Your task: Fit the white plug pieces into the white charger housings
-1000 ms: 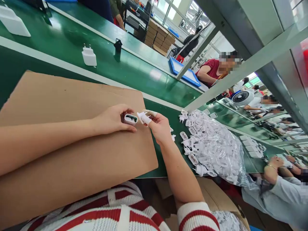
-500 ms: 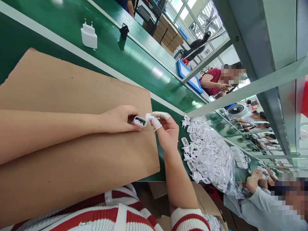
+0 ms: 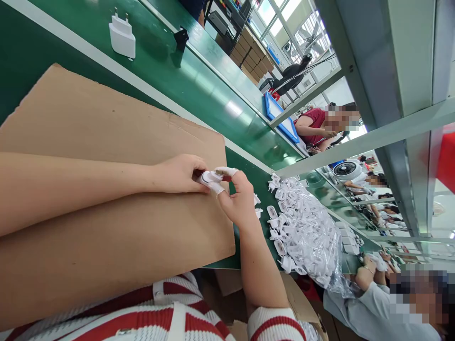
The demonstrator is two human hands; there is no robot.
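Note:
My left hand [image 3: 179, 174] is closed around a white charger housing [image 3: 205, 178], of which only the end toward my right hand shows. My right hand [image 3: 236, 192] wears white finger cots on thumb and forefinger. Those two fingers pinch a small white plastic part [image 3: 214, 175] against the open end of the housing. Part of this piece is hidden behind the fingertips. Both hands are above the right side of a brown cardboard sheet [image 3: 117, 222].
Right of my hands lies a clear bag [image 3: 314, 232] heaped with white charger parts. A white plug charger [image 3: 122, 35] and a small black piece [image 3: 181, 36] stand on the green surface [image 3: 213, 90] beyond the cardboard. A metal frame [image 3: 355, 136] crosses at right; co-workers sit beyond it.
My right hand has moved left, bringing the small white part from beside the housing onto its open end. The circuit board seen inside the housing earlier is now covered.

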